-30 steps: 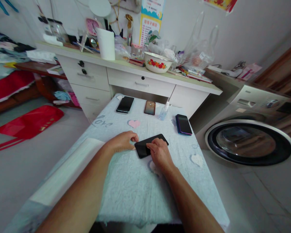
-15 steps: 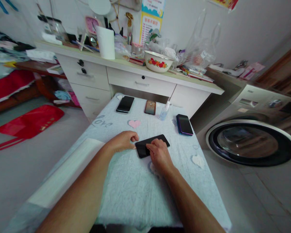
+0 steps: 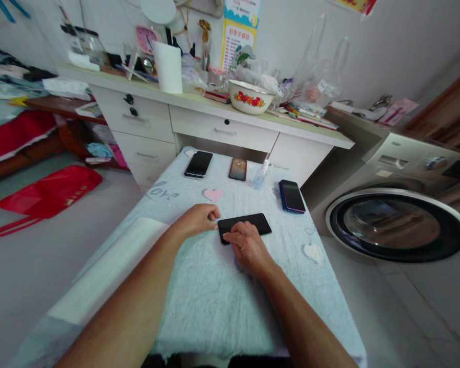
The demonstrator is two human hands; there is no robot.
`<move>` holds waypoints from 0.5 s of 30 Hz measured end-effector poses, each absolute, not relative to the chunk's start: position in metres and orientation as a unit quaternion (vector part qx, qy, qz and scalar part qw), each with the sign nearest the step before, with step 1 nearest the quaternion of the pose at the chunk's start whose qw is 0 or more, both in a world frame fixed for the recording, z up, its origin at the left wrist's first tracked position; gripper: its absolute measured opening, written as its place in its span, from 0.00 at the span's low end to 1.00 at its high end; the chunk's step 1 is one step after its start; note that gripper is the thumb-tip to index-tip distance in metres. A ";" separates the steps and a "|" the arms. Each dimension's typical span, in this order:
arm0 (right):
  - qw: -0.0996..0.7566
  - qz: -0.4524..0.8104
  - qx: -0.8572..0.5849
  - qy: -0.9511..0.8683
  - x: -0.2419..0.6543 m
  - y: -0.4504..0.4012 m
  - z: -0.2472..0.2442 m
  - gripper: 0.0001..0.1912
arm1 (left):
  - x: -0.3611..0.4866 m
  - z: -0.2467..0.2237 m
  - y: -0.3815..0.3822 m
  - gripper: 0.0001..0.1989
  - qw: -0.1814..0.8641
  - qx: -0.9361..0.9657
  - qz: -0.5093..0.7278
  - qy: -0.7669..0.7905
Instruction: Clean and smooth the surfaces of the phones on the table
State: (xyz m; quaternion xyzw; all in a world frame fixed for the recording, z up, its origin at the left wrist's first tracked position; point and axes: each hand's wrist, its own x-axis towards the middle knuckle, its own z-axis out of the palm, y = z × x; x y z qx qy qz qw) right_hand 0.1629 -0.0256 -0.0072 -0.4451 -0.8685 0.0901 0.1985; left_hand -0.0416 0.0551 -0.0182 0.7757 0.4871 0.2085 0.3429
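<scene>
A black phone (image 3: 253,222) lies face up on the cloth-covered table (image 3: 207,301). Over its lower left part is my right hand (image 3: 247,245), its fingers bent together and a fingertip near the phone's left end; anything between the fingers is too small to see. My left hand (image 3: 200,219) rests at the phone's left end with curled fingers, closed; whether it pinches something is hidden. Further back are another dark phone (image 3: 199,164), a brown phone-sized item (image 3: 238,169), a clear spray bottle (image 3: 260,175) and a phone with a blue-purple edge (image 3: 292,196).
Behind the table stands a white desk (image 3: 222,128) holding a flowered bowl (image 3: 251,97), a paper roll (image 3: 167,67) and plastic bags. A washing machine (image 3: 396,225) is on the right. A red bag (image 3: 53,191) lies on the floor at left.
My right hand has moved left over the phone towards its left end. The phone has turned slightly and shifted a little to the right. My left hand has moved slightly up.
</scene>
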 end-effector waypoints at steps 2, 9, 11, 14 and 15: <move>0.200 0.089 -0.441 -0.870 0.162 -0.025 -0.009 0.14 | -0.040 -0.019 0.056 0.09 0.342 0.775 0.216 0.486; 0.185 0.060 -0.454 -0.869 0.155 -0.020 -0.007 0.13 | -0.035 -0.017 0.055 0.06 0.333 0.775 0.244 0.478; 0.168 0.056 -0.456 -0.872 0.154 -0.016 -0.006 0.13 | -0.033 -0.019 0.056 0.06 0.340 0.773 0.251 0.474; 0.144 0.046 -0.454 -0.878 0.151 -0.009 -0.003 0.13 | -0.030 -0.023 0.056 0.07 0.334 0.772 0.270 0.469; 0.140 0.044 -0.453 -0.879 0.151 -0.006 -0.003 0.13 | -0.029 -0.024 0.057 0.08 0.321 0.769 0.280 0.477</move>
